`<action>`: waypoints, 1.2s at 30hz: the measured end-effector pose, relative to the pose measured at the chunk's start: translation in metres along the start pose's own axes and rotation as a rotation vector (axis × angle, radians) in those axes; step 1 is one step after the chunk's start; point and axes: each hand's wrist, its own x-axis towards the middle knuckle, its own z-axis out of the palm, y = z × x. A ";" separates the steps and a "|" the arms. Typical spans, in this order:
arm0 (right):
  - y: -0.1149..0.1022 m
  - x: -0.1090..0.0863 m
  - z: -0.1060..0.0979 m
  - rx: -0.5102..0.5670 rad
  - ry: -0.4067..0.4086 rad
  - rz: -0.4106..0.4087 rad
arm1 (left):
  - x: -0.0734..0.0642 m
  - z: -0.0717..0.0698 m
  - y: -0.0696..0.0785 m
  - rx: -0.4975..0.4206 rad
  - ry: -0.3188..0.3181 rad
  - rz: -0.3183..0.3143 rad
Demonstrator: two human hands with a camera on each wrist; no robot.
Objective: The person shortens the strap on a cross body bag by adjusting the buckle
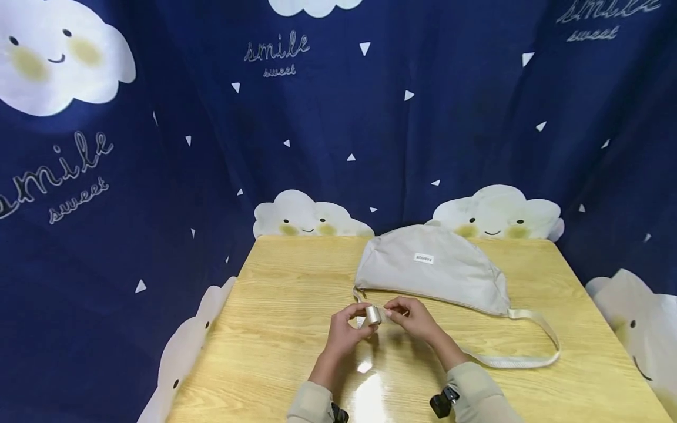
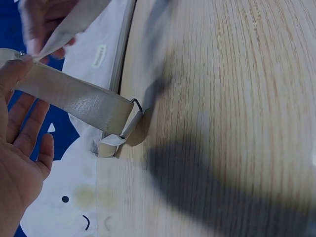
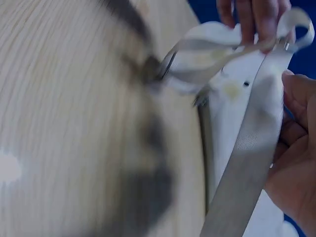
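Note:
A pale grey half-moon bag (image 1: 433, 267) with a small white label lies on the table, its long webbing strap (image 1: 520, 362) looping off the right end. In front of the bag's left end, my left hand (image 1: 344, 336) pinches the strap between thumb and fingers where it folds into a loop. A small metal slider buckle (image 3: 282, 45) sits at that loop. Close by on the right, my right hand (image 1: 415, 320) pinches another stretch of the strap. A metal ring (image 2: 137, 104) joins the strap to the bag's end in the left wrist view.
The light wood table (image 1: 285, 282) carries the bag near its back edge. A dark blue curtain (image 1: 328, 117) with clouds and triangles hangs behind and at both sides. Light glares off the tabletop between the forearms.

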 end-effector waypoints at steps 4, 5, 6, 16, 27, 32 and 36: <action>-0.002 -0.009 -0.007 0.026 -0.012 0.016 | 0.001 0.000 -0.001 0.011 0.000 0.017; -0.004 -0.011 -0.008 0.040 -0.013 0.011 | 0.001 0.000 -0.002 0.010 -0.001 0.016; -0.006 -0.012 -0.009 0.055 -0.013 -0.003 | 0.001 0.000 -0.002 0.013 0.000 0.014; 0.009 -0.004 0.002 0.107 -0.007 -0.026 | -0.001 -0.002 -0.002 0.020 -0.020 0.003; -0.013 0.005 0.011 0.136 -0.042 0.009 | -0.002 -0.004 -0.005 0.013 -0.029 -0.003; -0.009 0.004 0.011 0.151 -0.046 0.021 | -0.001 -0.004 -0.006 -0.027 -0.024 -0.040; -0.006 0.001 0.008 0.201 -0.058 0.044 | 0.000 -0.008 -0.005 -0.054 -0.023 -0.078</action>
